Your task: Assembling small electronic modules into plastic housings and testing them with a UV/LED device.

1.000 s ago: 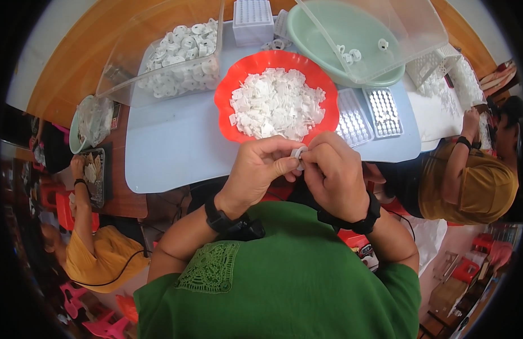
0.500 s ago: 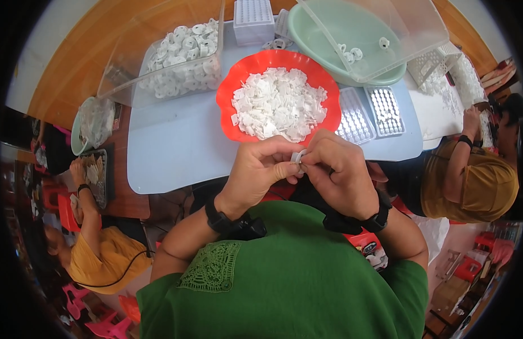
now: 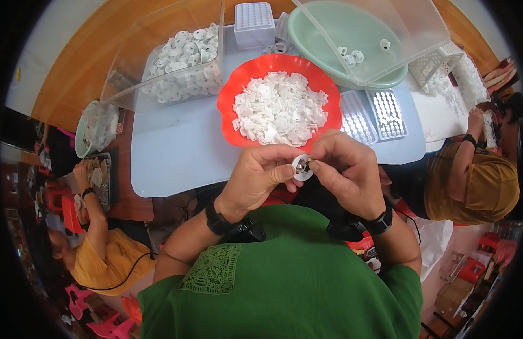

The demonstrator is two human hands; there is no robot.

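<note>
A small round white plastic part [image 3: 300, 172] with a dark, metallic-looking opening is held between my two hands, just off the table's near edge. My left hand [image 3: 260, 175] pinches its left side between thumb and fingers. On the other side my right hand [image 3: 349, 172] has thumb and forefinger closed on the part's right rim. Whether a smaller piece sits in the right fingertips I cannot make out. Just beyond my hands stands a red wavy-rimmed bowl [image 3: 229, 125] heaped with small flat white pieces [image 3: 278, 107].
A clear bin [image 3: 121, 85] of round white parts stands far left on the pale blue table [image 3: 171, 152]. A green basin [image 3: 306, 34] with a few parts sits far right, partly under a clear container [image 3: 408, 34]. Trays of silvery round pieces [image 3: 387, 113] lie right. People work on both sides.
The round part has turned so that its open face shows instead of its edge. My right hand has shifted slightly right and down. The whole view has moved a little.
</note>
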